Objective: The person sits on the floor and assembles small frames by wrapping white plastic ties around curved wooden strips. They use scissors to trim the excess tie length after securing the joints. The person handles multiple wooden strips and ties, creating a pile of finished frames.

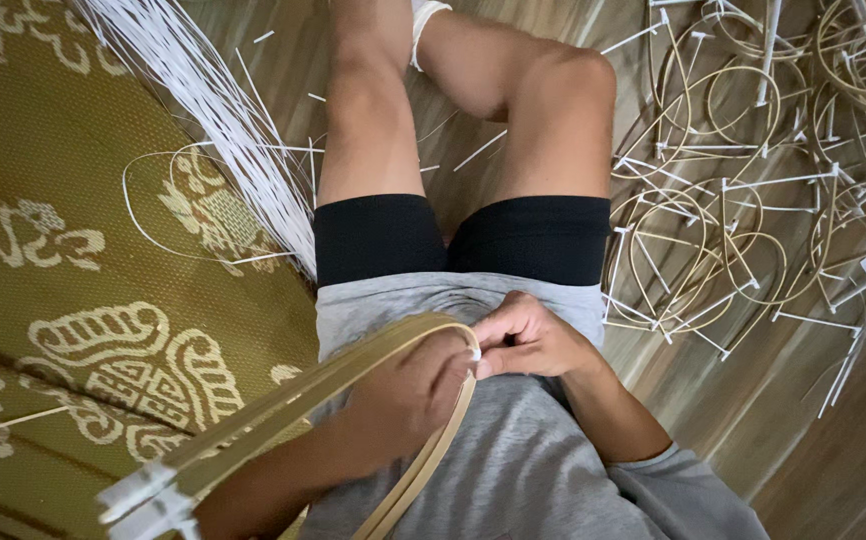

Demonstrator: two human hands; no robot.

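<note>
So right by my lap, my left hand (408, 390) sits inside the bent bamboo hoop (353, 365), grip curled shut around the strip near its curve. My right hand (528, 335) pinches tight on the hoop's tip, touching the left. White tape wraps (143, 495) bind the hoop's near end. Further out: white strips bundle (218, 110) on the patterned mat (43, 300), finished hoops pile (753, 180) across the wooden floor (803, 440).

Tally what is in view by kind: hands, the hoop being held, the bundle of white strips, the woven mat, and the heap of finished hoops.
Hands: 2, left hand and right hand
Bent cane hoop in hand: 1
White strip bundle: 1
Woven mat: 1
Hoop heap: 1
Total: 6
</note>
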